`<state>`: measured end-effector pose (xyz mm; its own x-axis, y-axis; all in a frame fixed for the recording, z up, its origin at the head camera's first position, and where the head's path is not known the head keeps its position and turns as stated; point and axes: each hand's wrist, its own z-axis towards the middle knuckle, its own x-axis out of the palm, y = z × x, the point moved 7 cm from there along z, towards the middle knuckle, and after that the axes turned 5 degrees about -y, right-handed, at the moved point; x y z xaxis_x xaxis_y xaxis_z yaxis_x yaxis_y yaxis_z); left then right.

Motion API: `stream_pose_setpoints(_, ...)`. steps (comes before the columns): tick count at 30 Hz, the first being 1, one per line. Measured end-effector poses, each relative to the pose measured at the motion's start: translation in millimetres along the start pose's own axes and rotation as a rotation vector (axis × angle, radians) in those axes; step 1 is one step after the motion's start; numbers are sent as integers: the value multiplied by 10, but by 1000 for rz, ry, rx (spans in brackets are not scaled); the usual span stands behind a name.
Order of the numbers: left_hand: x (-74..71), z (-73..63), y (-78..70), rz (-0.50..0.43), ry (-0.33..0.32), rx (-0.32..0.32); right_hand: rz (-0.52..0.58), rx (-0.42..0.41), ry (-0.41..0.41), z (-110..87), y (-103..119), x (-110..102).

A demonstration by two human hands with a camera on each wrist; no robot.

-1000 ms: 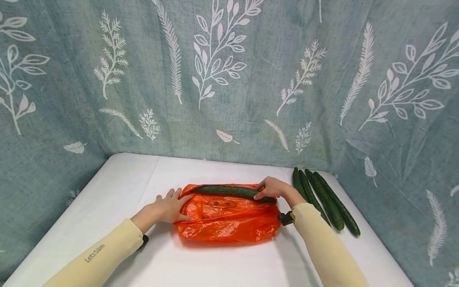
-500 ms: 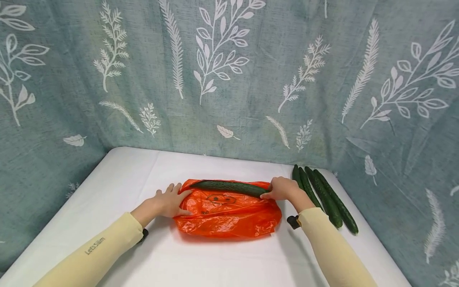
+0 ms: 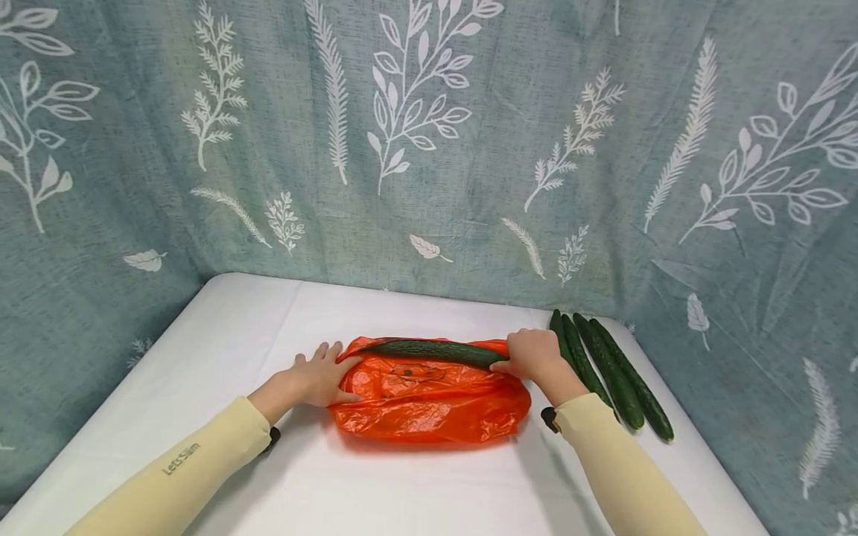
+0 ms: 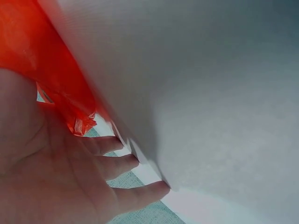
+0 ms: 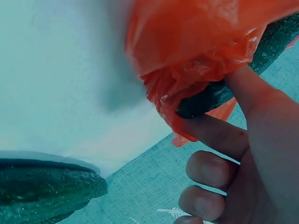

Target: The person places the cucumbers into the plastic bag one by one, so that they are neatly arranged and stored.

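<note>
An orange-red plastic bag (image 3: 429,417) with a printed dark drawing lies on the white table. Along its open upper side a dark green cucumber (image 3: 436,351) lies lengthwise in the opening. My right hand (image 3: 535,356) pinches the cucumber's right end, the bag's edge bunched around that tip in the right wrist view; its other fingers (image 5: 210,170) are curled in. At the bag's left end my left hand (image 3: 318,378) rests with fingers spread, thumb over the bag. In the left wrist view, straight fingertips (image 4: 159,188) touch the tabletop beside the bag.
Several more cucumbers (image 3: 606,376) lie side by side at the table's right, close beyond my right hand. A green curtain (image 3: 429,149) with white leaf prints hangs behind and at both sides of the white table (image 3: 422,491).
My right hand has slid right along the cucumber to its right end and grips there, at the bag's edge. The left hand stays at the bag's left end.
</note>
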<state>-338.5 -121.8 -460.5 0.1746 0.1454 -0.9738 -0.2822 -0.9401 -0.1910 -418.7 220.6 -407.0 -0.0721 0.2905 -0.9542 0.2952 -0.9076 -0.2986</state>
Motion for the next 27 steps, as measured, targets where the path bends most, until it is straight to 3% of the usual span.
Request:
stream_pose_setpoints(11,36,27,9,23,4,-8,-25,-27,-52,-1,-35,-15)
stream_pose_setpoints(18,22,10,-11,46,15,-10,246,-38,114,10,-166,200)
stream_pose_setpoints(21,0,-9,-21,54,18,-12,367,-42,148,9,-235,271)
stream_pose_setpoints(24,-14,-16,-33,55,17,-14,414,-47,157,1,-282,296)
stream_pose_setpoints(27,3,-13,-43,58,19,-9,378,-46,163,-10,-309,298)
